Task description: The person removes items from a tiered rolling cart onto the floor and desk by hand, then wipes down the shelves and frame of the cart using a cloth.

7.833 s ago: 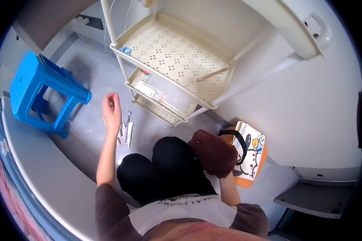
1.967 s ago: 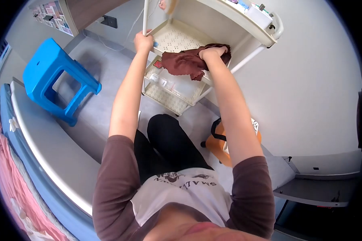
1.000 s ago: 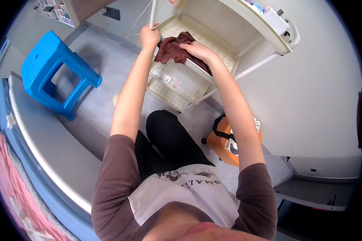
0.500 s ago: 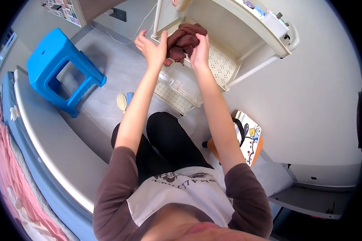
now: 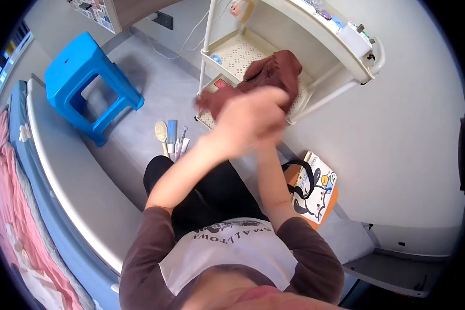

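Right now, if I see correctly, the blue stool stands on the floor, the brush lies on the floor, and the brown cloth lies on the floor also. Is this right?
The cloth is wrong: the head view shows the brown cloth held up at the blurred left hand and right hand, off the floor. The blue stool and the brush are on the floor.

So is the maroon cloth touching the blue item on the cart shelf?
Apart: the head view shows bare perforated shelf between the maroon cloth and the blue item.
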`<state>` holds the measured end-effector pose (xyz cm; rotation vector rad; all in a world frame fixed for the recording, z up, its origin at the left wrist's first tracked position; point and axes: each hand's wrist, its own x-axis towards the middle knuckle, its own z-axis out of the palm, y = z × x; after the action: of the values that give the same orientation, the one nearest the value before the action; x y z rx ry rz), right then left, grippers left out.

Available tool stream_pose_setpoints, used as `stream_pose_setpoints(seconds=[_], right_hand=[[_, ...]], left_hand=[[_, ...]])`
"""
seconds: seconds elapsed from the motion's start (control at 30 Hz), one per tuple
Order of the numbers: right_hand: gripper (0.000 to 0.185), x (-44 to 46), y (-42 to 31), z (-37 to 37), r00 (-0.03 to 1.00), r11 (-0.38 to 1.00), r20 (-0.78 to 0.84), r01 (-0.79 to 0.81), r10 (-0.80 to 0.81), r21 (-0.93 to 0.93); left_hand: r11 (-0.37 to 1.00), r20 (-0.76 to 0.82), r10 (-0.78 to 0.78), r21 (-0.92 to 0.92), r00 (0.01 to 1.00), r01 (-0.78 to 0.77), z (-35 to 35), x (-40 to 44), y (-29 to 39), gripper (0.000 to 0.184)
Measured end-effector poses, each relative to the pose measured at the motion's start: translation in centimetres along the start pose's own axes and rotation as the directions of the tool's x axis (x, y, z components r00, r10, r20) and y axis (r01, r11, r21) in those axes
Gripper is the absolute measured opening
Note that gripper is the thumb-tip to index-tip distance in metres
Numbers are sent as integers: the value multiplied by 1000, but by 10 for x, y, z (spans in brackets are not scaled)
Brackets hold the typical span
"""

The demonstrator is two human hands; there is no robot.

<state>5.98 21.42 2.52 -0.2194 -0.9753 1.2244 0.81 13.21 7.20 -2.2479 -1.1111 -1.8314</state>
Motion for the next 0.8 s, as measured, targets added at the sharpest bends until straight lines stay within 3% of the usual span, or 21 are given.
stream_pose_setpoints(seconds=[0.03, 0.1, 0.27, 0.37, 0.43, 0.5, 0.53, 0.57, 0.6, 0.7, 0.73, 0.8], right_hand=[[50, -8, 0, -2, 1000, 999, -27, -12, 11, -33], [50, -21, -5, -10, 999, 995, -9, -42, 41, -95], [48, -54, -17, -31, 989, 962, 49, -124, 140, -243], [47, -60, -20, -38, 980, 945, 72, -157, 185, -288], [47, -61, -16, -41, 975, 936, 85, -168, 203, -308], [46, -57, -16, -42, 971, 931, 96, -180, 221, -318], [46, -59, -17, -43, 967, 924, 105, -186, 232, -336], [46, -61, -18, -43, 966, 919, 104, -190, 239, -346], [45, -58, -16, -43, 963, 916, 111, -194, 247, -350], [45, -62, -14, -43, 957, 904, 118, -204, 264, -375], [44, -61, -14, -43, 954, 899, 123, -209, 274, -386], [44, -63, -13, -44, 948, 892, 132, -218, 290, -396]], left_hand=[[994, 166, 77, 68, 983, -90, 7, 3, 14, 16], [973, 299, 68, 190, 952, -129, 28, 0, 24, 14], [970, 334, 10, 227, 942, -91, 38, -5, 20, 21], [974, 90, -23, 228, 996, 2, 12, -6, 9, 22], [932, -340, -82, 307, 937, 193, -15, -14, -14, 25], [812, -568, -356, 204, 742, 546, -27, -27, -41, 29], [688, -306, -718, -180, 625, 703, -37, -33, -50, 28], [371, 86, -886, -457, 456, 808, -43, -39, -57, 27], [315, 138, -865, -597, 482, 738, -41, -45, -64, 21], [397, -114, -863, -755, 492, 522, -36, -52, -69, 17], [409, -174, -876, -764, 450, 499, -38, -48, -68, 18], [566, -260, -812, -570, 522, 596, -42, -54, -85, 19]])
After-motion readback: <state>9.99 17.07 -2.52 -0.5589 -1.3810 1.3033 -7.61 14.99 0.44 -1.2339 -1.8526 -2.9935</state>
